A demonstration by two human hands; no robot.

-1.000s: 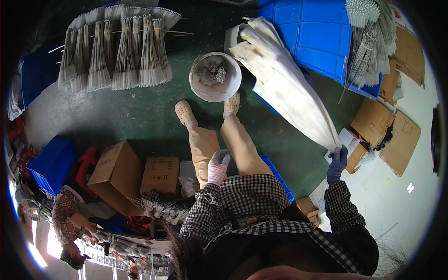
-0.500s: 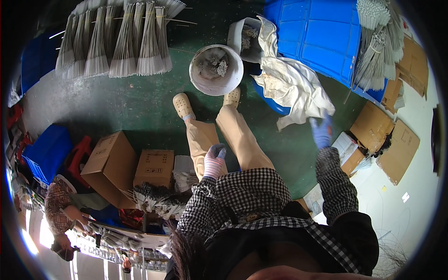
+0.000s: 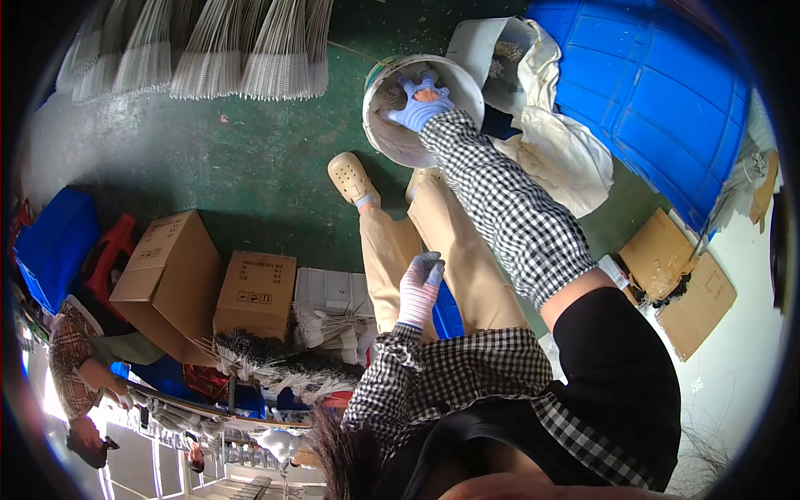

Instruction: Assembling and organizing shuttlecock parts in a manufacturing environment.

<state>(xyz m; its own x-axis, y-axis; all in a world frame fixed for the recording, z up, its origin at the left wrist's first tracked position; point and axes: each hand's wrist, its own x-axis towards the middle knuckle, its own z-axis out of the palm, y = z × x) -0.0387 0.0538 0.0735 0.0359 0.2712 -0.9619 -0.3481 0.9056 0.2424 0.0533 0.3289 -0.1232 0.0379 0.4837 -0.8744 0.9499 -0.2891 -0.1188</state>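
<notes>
My right hand [image 3: 419, 102], in a blue glove, reaches inside a white bucket [image 3: 454, 82] on the green floor, fingers spread over the scraps in it. Whether it grips anything is hidden by the hand itself. My left hand [image 3: 418, 283], in a pale glove with blue fingertips, rests on my left thigh with fingers loosely curled, holding nothing. My legs in tan trousers and beige clogs [image 3: 352, 178] stretch toward the bucket.
A white cloth [image 3: 558, 150] drapes beside a large blue bin [image 3: 658, 100]. Bundles of white wire brushes [image 3: 217, 58] lie at the top. Cardboard boxes [image 3: 208, 275] stand at the left, flat cardboard [image 3: 679, 279] at the right. Another person [image 3: 79, 375] sits lower left.
My right hand has swung from the white cloth at the right across to the bucket and into it. I have leaned forward. The left hand has stayed on my thigh.
</notes>
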